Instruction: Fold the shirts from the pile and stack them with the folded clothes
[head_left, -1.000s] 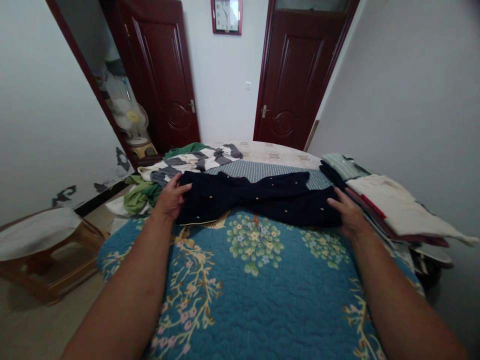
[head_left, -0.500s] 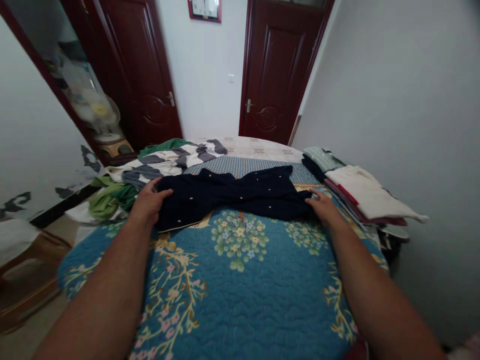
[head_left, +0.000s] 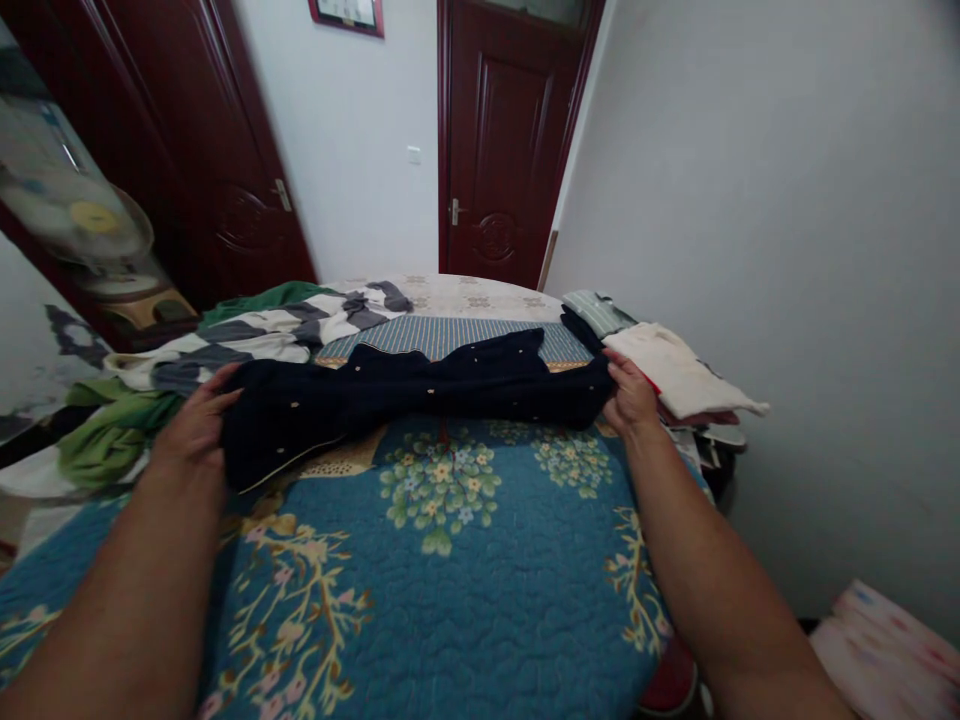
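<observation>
A dark navy garment (head_left: 397, 390) with small pale motifs and a light piped edge stretches sideways between my hands. My left hand (head_left: 202, 425) is closed on its left end, thumb on top. At the other end my right hand (head_left: 628, 393) pinches the cloth, with the fingertips partly out of sight behind it. Both ends look lifted, and the middle sags over the blue floral quilted cover (head_left: 480, 600). What kind of garment it is I cannot make out from its bunched shape.
Behind on the left lie a grey-and-white striped garment (head_left: 277, 335) and green clothing (head_left: 120, 430). A stack of folded clothes with a cream one (head_left: 675, 370) on top sits at the right edge, by the wall. Two dark red doors (head_left: 502, 150) stand beyond.
Both hands have raised the navy garment's ends and pulled it tauter. My right hand has changed its grip at the right end. The view has turned to the right.
</observation>
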